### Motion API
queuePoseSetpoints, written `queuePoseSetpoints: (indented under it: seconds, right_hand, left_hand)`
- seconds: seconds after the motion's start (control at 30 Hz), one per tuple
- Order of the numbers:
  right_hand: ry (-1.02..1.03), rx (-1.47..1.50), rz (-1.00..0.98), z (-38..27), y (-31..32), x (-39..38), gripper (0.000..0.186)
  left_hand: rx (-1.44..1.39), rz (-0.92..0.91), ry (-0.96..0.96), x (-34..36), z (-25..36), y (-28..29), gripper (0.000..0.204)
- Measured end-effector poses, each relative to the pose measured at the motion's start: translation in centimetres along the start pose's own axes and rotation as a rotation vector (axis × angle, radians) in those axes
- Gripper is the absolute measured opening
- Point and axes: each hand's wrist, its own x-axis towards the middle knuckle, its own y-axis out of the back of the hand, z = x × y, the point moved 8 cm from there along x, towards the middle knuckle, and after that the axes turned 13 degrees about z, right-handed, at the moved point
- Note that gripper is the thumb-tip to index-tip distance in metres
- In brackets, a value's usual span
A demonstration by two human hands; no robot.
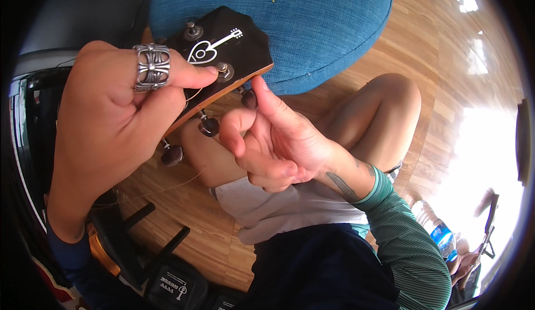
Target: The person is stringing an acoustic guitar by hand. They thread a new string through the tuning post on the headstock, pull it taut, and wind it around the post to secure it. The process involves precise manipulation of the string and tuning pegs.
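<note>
A black guitar headstock (239,40) with a white guitar emblem lies angled at upper middle, several metal tuners along it. My left hand (117,115), with a wide silver ring, is closed at its face, pinching a thin string (193,94); the index fingertip touches a tuner post (222,67). My right hand (278,145) is beside the lower edge, thumb against a tuning knob (248,100) and fingers curled. A loose length of string trails below the headstock.
The headstock overlaps a blue round cushion (323,20). My bare knee (398,101) is at right, above the wooden floor (423,54). A plastic bottle (432,226) stands at lower right. Black stand legs (173,243) and a black case (175,287) are at lower left.
</note>
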Motion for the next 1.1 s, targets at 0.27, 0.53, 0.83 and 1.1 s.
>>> queuePoseSetpoints:
  seconds: [0.27, 0.53, 0.83, 1.1]
  right_hand:
    - [0.920, -1.741, 0.807, -5.2, -0.7, -2.1, 0.041]
    - [-0.043, 0.285, -0.123, 1.1, -1.8, -0.2, 0.061]
    - [0.093, 0.257, -0.173, 1.3, -0.8, 0.1, 0.052]
    - [0.361, -0.416, 0.457, -1.3, 1.4, -0.4, 0.041]
  left_hand:
    - [0.095, 0.024, -0.107, -0.4, -0.8, 0.6, 0.021]
    - [0.077, 0.085, -0.019, -0.5, -0.5, 1.1, 0.021]
    - [0.118, 0.086, -0.038, -0.6, -0.8, 0.7, 0.021]
    - [0.181, 0.071, -0.012, -0.8, -1.2, 0.7, 0.016]
